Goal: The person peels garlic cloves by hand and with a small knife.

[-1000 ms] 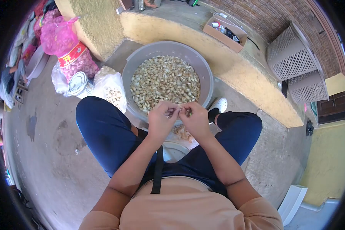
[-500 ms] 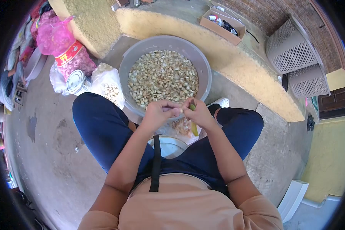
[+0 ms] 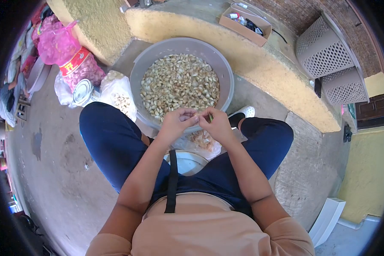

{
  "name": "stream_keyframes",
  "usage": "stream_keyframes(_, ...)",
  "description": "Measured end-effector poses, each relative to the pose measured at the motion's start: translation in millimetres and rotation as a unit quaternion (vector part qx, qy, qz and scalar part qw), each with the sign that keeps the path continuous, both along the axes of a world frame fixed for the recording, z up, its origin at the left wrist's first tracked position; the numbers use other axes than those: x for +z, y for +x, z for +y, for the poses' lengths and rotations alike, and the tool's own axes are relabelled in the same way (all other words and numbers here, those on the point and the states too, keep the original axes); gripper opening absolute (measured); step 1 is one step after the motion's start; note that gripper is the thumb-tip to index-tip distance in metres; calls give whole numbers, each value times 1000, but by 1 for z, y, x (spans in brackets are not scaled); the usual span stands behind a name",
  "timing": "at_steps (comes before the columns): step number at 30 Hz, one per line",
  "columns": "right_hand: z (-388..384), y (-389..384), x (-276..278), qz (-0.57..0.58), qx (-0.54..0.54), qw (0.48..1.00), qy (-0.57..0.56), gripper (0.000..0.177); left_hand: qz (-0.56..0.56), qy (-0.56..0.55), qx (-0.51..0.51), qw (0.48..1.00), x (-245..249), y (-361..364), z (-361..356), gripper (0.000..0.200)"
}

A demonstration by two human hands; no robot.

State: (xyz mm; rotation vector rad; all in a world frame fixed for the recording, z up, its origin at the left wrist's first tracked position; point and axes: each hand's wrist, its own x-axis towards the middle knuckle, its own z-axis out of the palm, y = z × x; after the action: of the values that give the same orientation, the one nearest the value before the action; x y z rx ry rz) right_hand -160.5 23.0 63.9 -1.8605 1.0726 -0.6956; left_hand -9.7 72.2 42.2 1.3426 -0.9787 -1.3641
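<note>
Over on the left, a pink mesh sack (image 3: 84,76) is bulging upright on the floor, and a tin can (image 3: 83,92) is standing just beside it. Next to the can, a white plastic bag (image 3: 123,87) is lying open, showing pale pieces inside. Pale cloves (image 3: 181,83) are filling the bottom of a big grey basin (image 3: 179,46), just beyond the seated person's knees. By its near rim, the left hand (image 3: 176,123) is keeping a narrow grip, thumb and fingers bunching together; I'm not able to tell what is sitting between them. A clear bag of scraps (image 3: 206,144) is lying below the hands. The right hand (image 3: 217,126) is pinching a slim green object (image 3: 210,117), mostly hidden, its fingertips almost meeting the left ones. Farther right, a cardboard box (image 3: 243,30) is resting on the ledge and perforated baskets (image 3: 326,51) are leaning by the wall
</note>
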Motion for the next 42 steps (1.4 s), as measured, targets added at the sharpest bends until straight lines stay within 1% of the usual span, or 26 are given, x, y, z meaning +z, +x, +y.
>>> stream_keyframes(2,0,-2,-2,-12,9,1000,10,19,41,17,-14,999,2,1,-1,27)
stream_keyframes(5,1,-1,3,-13,-24,999,35,19,48,47,-32,997,16,-1,-3,26)
stream_keyframes(8,-2,-2,-1,-6,-51,998,44,19,68,34,-33,997,14,-5,-3,23)
stream_keyframes(11,-2,-4,0,-11,-79,996,32,19,108,45,-25,993,12,-6,-4,23)
stream_keyframes(17,-5,-4,-8,-51,-99,993,40,19,180,60,-28,981,12,-6,-4,27)
stream_keyframes(20,-4,-3,-6,-65,-122,978,158,19,261,80,-22,962,11,-4,-3,27)
stream_keyframes(23,-4,-2,-10,-130,-124,939,295,18,342,111,-23,933,3,0,-4,28)
stream_keyframes(26,-4,-3,-14,-71,-92,985,131,16,286,112,-22,951,3,1,-2,30)
stream_keyframes(29,-1,-2,-7,-53,-45,996,47,17,234,93,-13,968,3,-1,1,30)
stream_keyframes(32,1,1,-4,-107,3,993,54,20,174,43,15,984,-3,0,4,30)
stream_keyframes(35,1,3,-7,-83,-17,987,137,21,-1,7,17,1000,-1,1,5,27)
stream_keyframes(38,-1,2,3,-47,-61,954,289,18,-14,-24,38,999,-10,2,3,24)
stream_keyframes(41,-2,2,-11,-67,-41,984,158,15,-17,-10,13,1000,-5,5,3,24)
stream_keyframes(42,-3,1,-15,-80,-41,983,159,14,-9,-2,12,1000,-1,5,3,23)
